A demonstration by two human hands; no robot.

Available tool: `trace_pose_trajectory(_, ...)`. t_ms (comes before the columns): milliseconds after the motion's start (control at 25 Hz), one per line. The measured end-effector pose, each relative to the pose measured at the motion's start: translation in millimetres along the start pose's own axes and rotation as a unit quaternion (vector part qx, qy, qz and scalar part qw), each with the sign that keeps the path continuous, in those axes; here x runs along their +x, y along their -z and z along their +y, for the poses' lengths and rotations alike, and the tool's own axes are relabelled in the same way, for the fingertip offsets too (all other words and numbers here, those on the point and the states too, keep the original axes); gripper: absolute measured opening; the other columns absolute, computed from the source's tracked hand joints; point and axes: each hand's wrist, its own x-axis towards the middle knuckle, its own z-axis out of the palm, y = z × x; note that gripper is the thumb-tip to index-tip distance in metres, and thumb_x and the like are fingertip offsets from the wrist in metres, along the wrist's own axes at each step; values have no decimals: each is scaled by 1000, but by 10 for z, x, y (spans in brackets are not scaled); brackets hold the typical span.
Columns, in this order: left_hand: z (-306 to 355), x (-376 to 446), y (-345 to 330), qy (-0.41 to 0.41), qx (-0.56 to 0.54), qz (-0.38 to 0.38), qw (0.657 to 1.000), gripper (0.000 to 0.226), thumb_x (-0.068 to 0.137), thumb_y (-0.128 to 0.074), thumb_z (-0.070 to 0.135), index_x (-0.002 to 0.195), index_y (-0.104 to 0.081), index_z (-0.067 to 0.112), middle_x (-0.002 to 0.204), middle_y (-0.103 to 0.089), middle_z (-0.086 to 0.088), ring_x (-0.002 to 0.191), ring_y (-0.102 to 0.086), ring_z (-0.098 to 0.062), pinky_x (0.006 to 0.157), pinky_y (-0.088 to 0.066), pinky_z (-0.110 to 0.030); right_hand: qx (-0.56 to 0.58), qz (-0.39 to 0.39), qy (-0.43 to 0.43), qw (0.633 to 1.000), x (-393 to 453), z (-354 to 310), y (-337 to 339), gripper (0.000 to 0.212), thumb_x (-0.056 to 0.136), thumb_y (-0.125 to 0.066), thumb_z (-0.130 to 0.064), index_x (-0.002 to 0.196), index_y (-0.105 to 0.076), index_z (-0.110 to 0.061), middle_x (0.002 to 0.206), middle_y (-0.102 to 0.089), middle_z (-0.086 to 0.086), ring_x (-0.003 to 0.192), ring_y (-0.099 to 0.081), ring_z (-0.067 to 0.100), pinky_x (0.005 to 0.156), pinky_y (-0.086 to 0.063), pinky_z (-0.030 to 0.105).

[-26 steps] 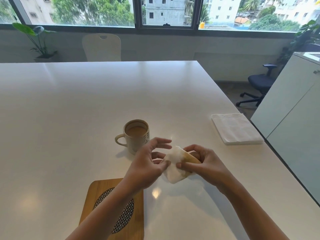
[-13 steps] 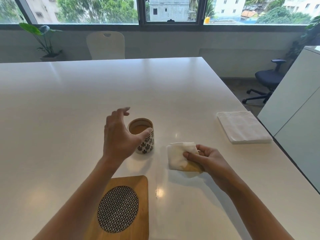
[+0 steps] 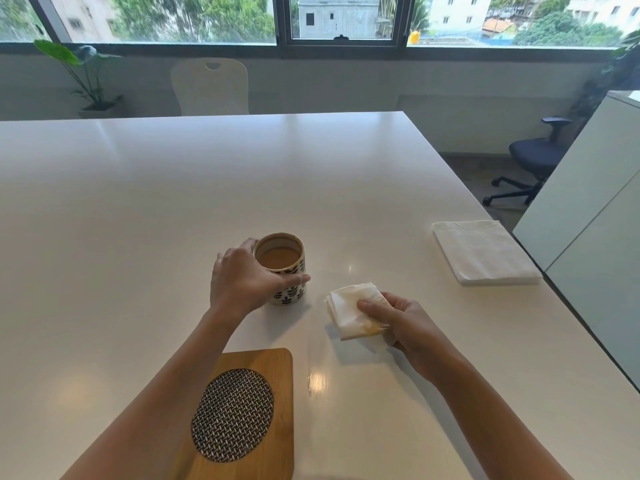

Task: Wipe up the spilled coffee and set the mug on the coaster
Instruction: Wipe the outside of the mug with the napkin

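White table (image 3: 173, 202) stretched toward window; left hand (image 3: 242, 282) wrapped round leaf-patterned mug (image 3: 287, 271) of coffee, mug upright on table beyond wooden coaster (image 3: 249, 410); right hand (image 3: 401, 323) pinched folded tissue (image 3: 349, 310), stained brown at near edge, apparently resting on tabletop; napkin stack (image 3: 485, 252) sat far right.

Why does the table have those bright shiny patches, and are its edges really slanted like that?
Head view: the glossy table mirrors lights as glare spots, the brightest near the coaster; daylight from the window throws soft shadows under the mug and napkin; the wide-angle lens splays and bends straight edges.
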Motion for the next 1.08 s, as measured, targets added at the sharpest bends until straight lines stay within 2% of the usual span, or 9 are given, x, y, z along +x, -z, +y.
trace_pose_trajectory(160, 3, -46, -31, 11, -33, 41, 999, 81, 38, -83, 76, 102, -68, 28, 90, -74, 12, 87, -70, -14, 73, -60, -36, -18, -13, 16, 1000, -25, -15, -25, 21, 85, -75, -12, 104, -75, -4, 80, -76, 6, 62, -70, 10, 54, -53, 18)
trace_pose_trajectory(280, -13, -49, -55, -7, -49, 57, 997, 78, 38, -84, 74, 99, -71, 27, 86, -73, 14, 80, -70, -10, 68, -58, -29, -23, 5, 19, 1000, -18, -18, -35, 23, 83, -77, -10, 105, -75, -4, 80, -76, 6, 62, -70, 10, 52, -52, 19)
trace_pose_trajectory(400, -15, -49, -52, -19, -54, 60, 997, 75, 40, -86, 72, 98, -72, 26, 82, -71, 16, 78, -69, -6, 63, -50, -19, -20, 34, 14, 999, 0, -11, -31, 26, 83, -78, -9, 108, -73, -3, 85, -76, 9, 63, -71, 12, 51, -52, 20)
trace_pose_trajectory(480, 15, -50, -33, -25, -57, 64, 996, 76, 40, -85, 72, 98, -73, 25, 81, -72, 16, 77, -69, -6, 63, -51, -19, -17, 50, 11, 999, 11, 2, -20, 26, 83, -77, -9, 108, -73, -3, 86, -76, 11, 63, -71, 13, 51, -52, 20)
trace_pose_trajectory(640, 166, -30, 85, -32, -63, 87, 994, 76, 40, -84, 74, 97, -74, 25, 83, -75, 12, 78, -70, -9, 69, -58, -29, -12, 66, 16, 998, 18, 22, -7, 23, 83, -77, -9, 105, -74, -5, 82, -77, 8, 61, -72, 11, 50, -52, 20)
trace_pose_trajectory(800, 348, -80, 186, -36, -68, 104, 992, 73, 41, -84, 74, 96, -75, 27, 83, -75, 14, 80, -70, -8, 72, -57, -30, -10, 72, 44, 996, -20, 36, -41, 18, 82, -79, -9, 100, -76, -9, 78, -78, 6, 61, -73, 12, 51, -53, 20)
trace_pose_trajectory(1000, 529, -297, 197, -49, -85, 86, 992, 74, 40, -81, 78, 94, -75, 30, 79, -74, 18, 77, -67, 4, 61, -48, -16, -14, 62, 61, 996, -74, 48, -146, 22, 84, -77, -11, 104, -72, -18, 75, -78, -5, 65, -74, 8, 52, -54, 18)
trace_pose_trajectory(1080, 583, -388, 169, -58, -91, 70, 992, 73, 39, -80, 80, 93, -75, 31, 79, -74, 19, 76, -67, 8, 57, -44, -10, 0, 36, 66, 997, -99, 37, -185, 22, 87, -73, -8, 106, -70, -18, 80, -79, -4, 69, -75, 9, 55, -57, 21)
